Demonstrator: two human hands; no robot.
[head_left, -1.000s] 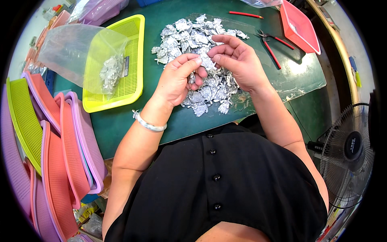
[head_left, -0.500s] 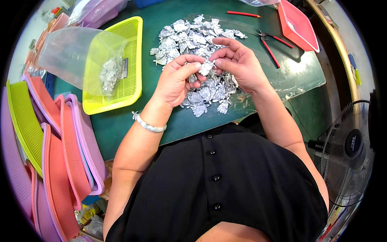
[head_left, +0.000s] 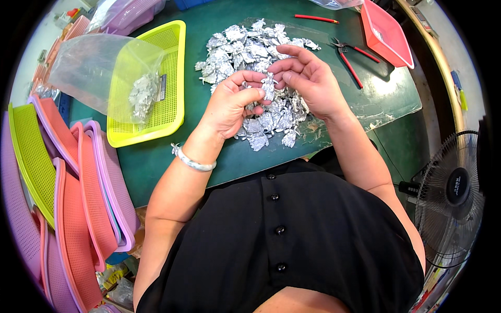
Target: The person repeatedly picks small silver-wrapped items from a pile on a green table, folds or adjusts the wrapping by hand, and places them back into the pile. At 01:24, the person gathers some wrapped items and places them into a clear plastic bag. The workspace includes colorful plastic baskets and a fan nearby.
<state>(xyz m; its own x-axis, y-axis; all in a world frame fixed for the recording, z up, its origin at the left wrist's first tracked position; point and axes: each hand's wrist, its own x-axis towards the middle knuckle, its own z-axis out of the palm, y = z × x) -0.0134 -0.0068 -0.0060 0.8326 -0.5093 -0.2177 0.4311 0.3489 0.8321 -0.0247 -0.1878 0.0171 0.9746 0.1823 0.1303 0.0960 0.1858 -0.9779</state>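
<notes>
My left hand (head_left: 227,104) pinches a small silvery metal piece (head_left: 269,87) with a ragged, figure-like outline between thumb and fingers. Close to the upper end of that piece is my right hand (head_left: 313,83). Its fingers are loosely bent and apart, with the thumb away from the piece; whether a fingertip touches it I cannot tell. Below and behind both hands spreads a heap of similar silvery pieces (head_left: 242,49) on the green tabletop (head_left: 224,161). My hands cover part of the heap.
To the left stands a yellow-green basket (head_left: 180,78) with a clear plastic bag (head_left: 83,68) of silvery pieces. Red-handled cutters (head_left: 350,65), a red rod-like tool (head_left: 315,19) and a pink tray (head_left: 399,52) are at the right. Stacked baskets (head_left: 78,224) and a fan (head_left: 456,188) flank me.
The metal piece has turned more upright in my left hand. My right thumb has drawn back from it, and the right fingers have loosened a little.
</notes>
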